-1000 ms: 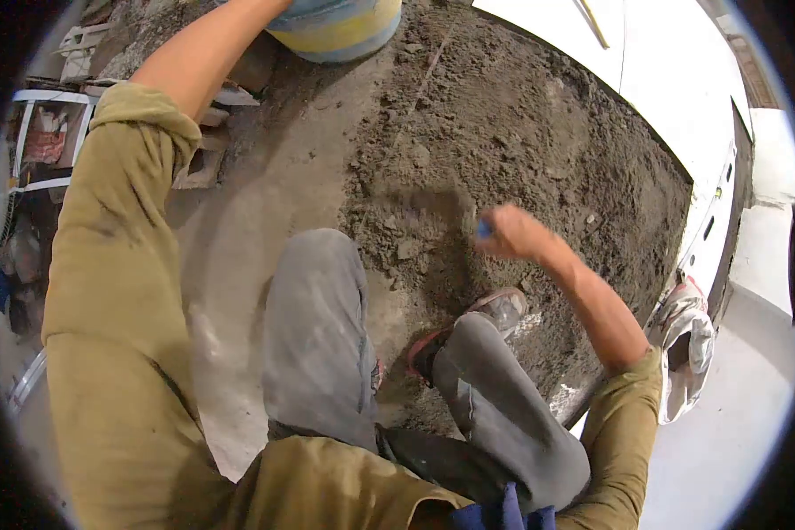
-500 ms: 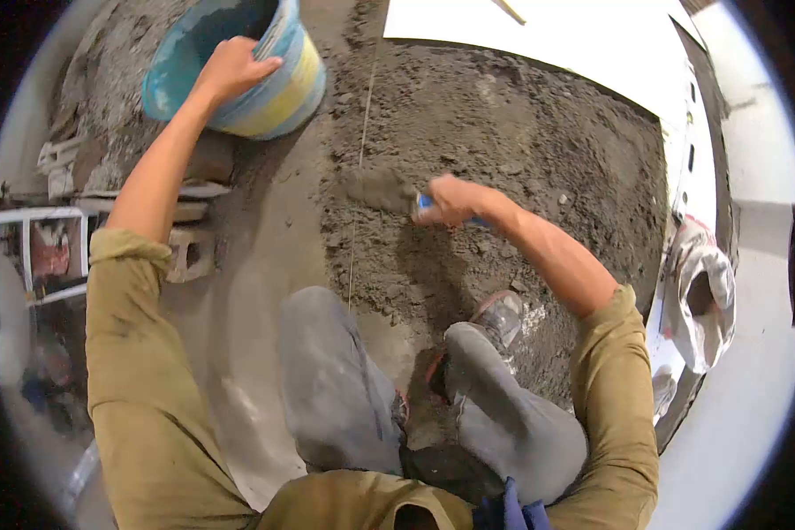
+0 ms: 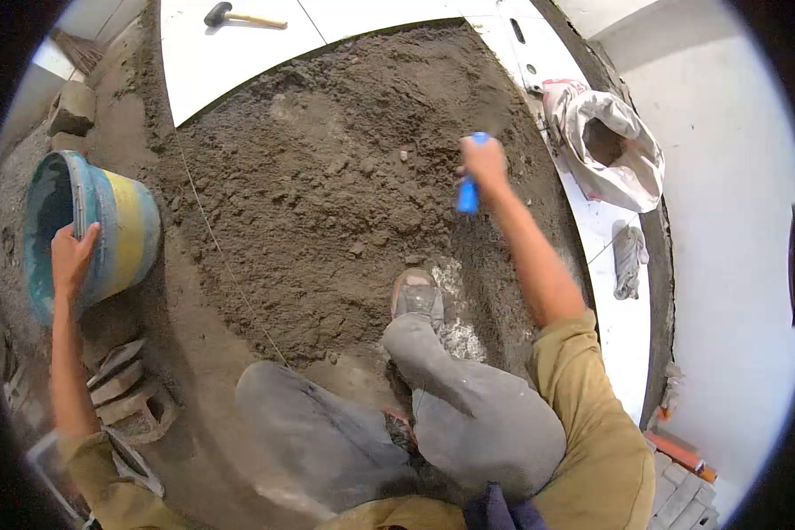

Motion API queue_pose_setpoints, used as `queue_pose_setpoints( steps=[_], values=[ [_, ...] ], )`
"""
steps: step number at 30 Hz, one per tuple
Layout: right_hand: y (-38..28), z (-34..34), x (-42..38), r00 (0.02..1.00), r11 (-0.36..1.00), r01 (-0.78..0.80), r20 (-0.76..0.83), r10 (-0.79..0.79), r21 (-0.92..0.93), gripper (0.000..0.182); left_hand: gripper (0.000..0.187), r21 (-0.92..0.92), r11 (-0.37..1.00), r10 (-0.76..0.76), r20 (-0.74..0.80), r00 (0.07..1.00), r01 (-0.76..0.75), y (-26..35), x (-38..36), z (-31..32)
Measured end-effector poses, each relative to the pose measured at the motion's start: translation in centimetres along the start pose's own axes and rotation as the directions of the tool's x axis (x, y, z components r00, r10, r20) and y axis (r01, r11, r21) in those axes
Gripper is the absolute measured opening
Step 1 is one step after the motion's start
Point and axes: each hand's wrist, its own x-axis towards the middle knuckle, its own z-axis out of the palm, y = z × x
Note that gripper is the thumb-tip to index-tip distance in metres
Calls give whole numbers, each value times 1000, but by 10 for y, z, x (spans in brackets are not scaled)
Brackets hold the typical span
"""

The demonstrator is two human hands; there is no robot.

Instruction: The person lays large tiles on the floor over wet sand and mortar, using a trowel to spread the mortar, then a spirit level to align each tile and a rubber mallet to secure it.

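Within right hand [image 3: 484, 164], handle [image 3: 467, 196] (partly hidden)

Left arm [image 3: 75, 371] reaches forward at far left, bare from rolled sleeve to hand. Left wrist [image 3: 64, 290] roughly in line with forearm; left hand [image 3: 71, 252] in gripping pose, thumb pointing forward. Right arm [image 3: 543, 256] reaches forward, angled slightly inward, forearm bare. Right hand [image 3: 486, 163] clenched in fist-like grip, slightly blurred. Hands well apart, right farther forward. Both legs bent, left knee [image 3: 269, 389] left of right shin [image 3: 420, 344].
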Motion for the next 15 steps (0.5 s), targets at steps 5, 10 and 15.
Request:
queue_pose_setpoints(
  steps=[5,10,15],
  values=[
    [28,23,4,973,871,139,228,-32,-471,34,39,175,980,87,29,996,-90,4,6,-5],
    [-7,4,-74,902,836,310,417,-110,-452,47,39,33,999,41,22,999,-42,-5,3,0],
    [32,-80,26,999,830,19,-17,-34,-557,47,37,80,997,-29,76,997,23,9,4,-7]
  ],
)
